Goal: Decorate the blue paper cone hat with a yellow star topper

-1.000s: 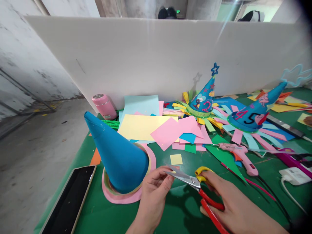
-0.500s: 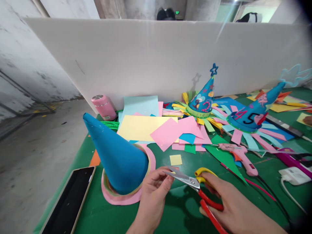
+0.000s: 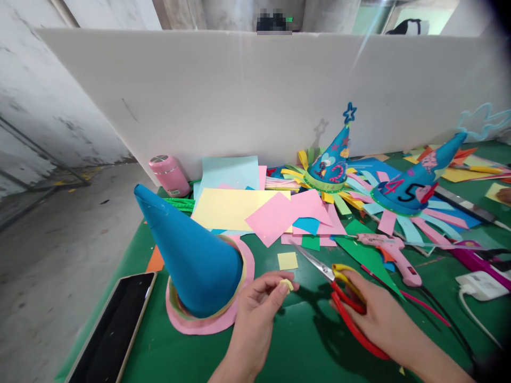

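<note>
One thumb and the fingertips of the left hand are pinching a small pale-yellow piece, held just above the green table! Over to the right hand, its fingers wrapped round the red-and-yellow handles of the scissors, the blades almost together, angled up and leftward, well clear of the yellow piece. Just beyond the left fingertips lies a flat yellow square. Close by the left hand, on its outer side, sits the plain blue cone, wide end down inside a pink ring, tip up and leaning left. Further left, there's the phone, dark screen up. Look past the hands: a yellow sheet overlapped by a pink sheet, a pink flask over at the left. And on the right, a pink glue gun on its side, with two decorated cone hats behind it, one topped by a blue star, the other showing 4 and 5. Behind everything stands the white board.
</note>
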A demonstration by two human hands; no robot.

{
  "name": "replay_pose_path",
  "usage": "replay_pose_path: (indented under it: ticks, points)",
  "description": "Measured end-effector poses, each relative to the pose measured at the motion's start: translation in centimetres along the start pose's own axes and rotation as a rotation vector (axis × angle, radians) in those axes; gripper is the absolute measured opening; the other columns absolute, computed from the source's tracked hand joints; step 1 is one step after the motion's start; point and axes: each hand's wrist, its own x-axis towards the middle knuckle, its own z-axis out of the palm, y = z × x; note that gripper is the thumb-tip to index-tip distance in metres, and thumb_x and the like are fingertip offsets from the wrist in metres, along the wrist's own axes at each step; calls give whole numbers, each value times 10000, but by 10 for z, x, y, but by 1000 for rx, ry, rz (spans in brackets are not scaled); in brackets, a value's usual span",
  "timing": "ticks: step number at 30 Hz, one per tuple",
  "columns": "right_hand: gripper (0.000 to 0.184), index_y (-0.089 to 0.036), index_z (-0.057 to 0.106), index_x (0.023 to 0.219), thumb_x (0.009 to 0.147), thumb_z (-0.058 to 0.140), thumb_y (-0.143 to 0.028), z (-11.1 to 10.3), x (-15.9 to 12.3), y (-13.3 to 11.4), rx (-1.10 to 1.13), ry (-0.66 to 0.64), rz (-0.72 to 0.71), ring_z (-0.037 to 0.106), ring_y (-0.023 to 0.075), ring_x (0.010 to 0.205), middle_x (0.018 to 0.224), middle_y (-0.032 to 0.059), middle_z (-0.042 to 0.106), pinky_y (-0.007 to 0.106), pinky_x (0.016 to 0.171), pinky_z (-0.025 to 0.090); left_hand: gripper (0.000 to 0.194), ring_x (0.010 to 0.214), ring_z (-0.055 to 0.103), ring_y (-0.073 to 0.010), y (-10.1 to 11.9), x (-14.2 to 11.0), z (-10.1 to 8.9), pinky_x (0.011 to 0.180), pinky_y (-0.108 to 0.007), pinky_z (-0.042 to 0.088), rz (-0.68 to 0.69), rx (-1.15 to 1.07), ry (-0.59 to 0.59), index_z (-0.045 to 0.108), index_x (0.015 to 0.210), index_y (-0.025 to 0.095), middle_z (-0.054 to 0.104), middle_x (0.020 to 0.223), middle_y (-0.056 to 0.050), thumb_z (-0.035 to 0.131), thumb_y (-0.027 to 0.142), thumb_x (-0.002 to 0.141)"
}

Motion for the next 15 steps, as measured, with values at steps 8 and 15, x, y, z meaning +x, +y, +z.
replay_pose_path:
  ticks: [8, 15]
  points:
    - [474, -103, 480, 1126, 767, 492, -413, -2, 0, 48, -449, 225, -30, 538, 295, 1003, 1101, 164, 546, 451, 827, 460, 135, 692, 591, -158, -4, 0, 3, 734, -285, 435, -65, -8, 16, 668, 706, 155, 646, 702, -39, 621, 281, 713]
    - [324, -207, 492, 1090, 788, 531, -317, 12, 7, -16, -109, 335, -277, 563, 224, 904, 965, 85, 583, 367, 776, 486, 165, 667, 588, -159, -7, 0, 7, 706, -275, 437, -64, 13, 28, 664, 686, 141, 653, 691, -48, 622, 299, 710]
